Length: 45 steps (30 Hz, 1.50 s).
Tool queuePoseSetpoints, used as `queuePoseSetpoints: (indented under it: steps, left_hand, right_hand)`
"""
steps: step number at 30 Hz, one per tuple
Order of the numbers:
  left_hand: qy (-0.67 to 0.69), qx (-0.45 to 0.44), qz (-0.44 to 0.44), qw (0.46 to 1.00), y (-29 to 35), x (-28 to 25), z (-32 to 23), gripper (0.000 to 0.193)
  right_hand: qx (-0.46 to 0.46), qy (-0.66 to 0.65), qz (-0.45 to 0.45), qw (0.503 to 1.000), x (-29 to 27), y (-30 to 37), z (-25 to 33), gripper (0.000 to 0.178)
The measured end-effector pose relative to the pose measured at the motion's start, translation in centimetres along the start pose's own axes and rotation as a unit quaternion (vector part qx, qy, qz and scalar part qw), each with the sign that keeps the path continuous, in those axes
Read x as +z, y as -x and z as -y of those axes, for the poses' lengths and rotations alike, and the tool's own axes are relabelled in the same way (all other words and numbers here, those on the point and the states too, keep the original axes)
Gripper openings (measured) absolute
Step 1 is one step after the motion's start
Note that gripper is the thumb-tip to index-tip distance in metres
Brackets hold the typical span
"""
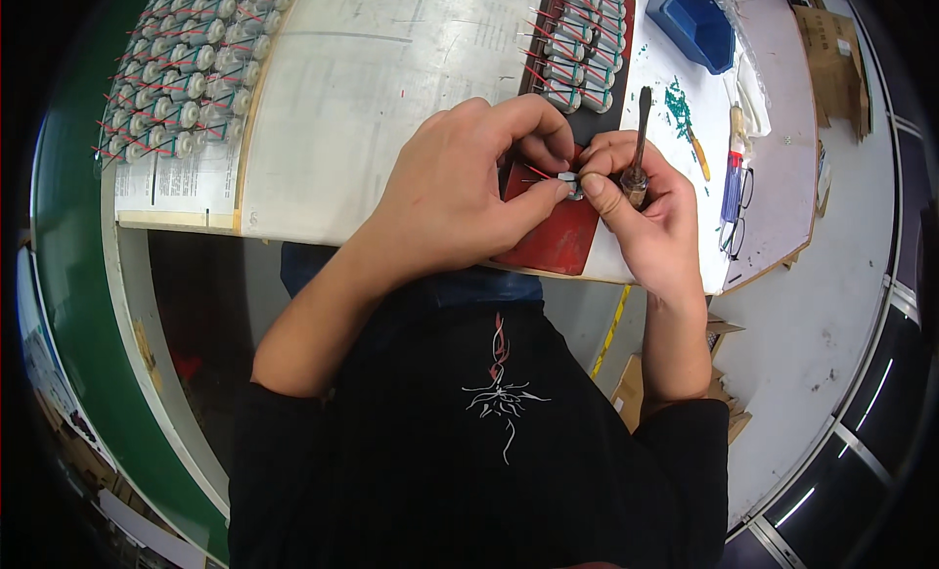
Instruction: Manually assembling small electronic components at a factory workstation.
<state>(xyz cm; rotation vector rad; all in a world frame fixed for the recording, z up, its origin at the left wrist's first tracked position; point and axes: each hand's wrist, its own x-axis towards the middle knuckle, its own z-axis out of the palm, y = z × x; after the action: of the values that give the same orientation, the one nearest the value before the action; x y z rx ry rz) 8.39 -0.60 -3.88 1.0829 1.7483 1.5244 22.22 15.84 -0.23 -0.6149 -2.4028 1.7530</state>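
Between my two hands is a small silvery motor-like part with thin red wires, held just above a red pad at the table's front edge. My left hand pinches its left side between thumb and fingers. Thumb and index finger of my right hand are pressed together at its right side; anything tiny between them is too small to make out. Tucked in that same hand is a screwdriver, its dark shaft pointing away from me and its worn handle against the fingers.
Similar small motors stand in rows beyond my hands; more motors fill the far left. To the right are a blue bin, scattered green bits, a yellow-handled tool, a blue-and-red pen-like item and glasses.
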Motion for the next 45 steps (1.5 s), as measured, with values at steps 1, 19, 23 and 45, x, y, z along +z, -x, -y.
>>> queuePoseSetpoints:
  steps: [1, 19, 23, 45]
  left_hand:
    - [-0.002, 0.002, 0.0, 1.0, 0.0, 0.0, 0.0, 0.024]
    - [-0.15, 0.102, -0.075, 0.98, 0.0, 1.6, 0.4, 0.032]
    - [-0.142, 0.103, -0.085, 0.981, 0.0, 1.7, 0.5, 0.029]
    - [-0.133, 0.084, -0.042, 0.987, -0.5, 1.1, 0.1, 0.022]
  right_hand:
    - [0.001, 0.001, 0.001, 1.0, 0.0, 0.0, 0.1, 0.008]
    - [0.012, 0.011, 0.016, 1.0, -0.1, -0.2, 0.4, 0.013]
    - [-0.003, 0.009, -0.011, 1.0, 0.0, -0.1, 0.1, 0.014]
    - [-0.133, 0.518, 0.112, 0.838, -3.4, -0.7, 0.2, 0.036]
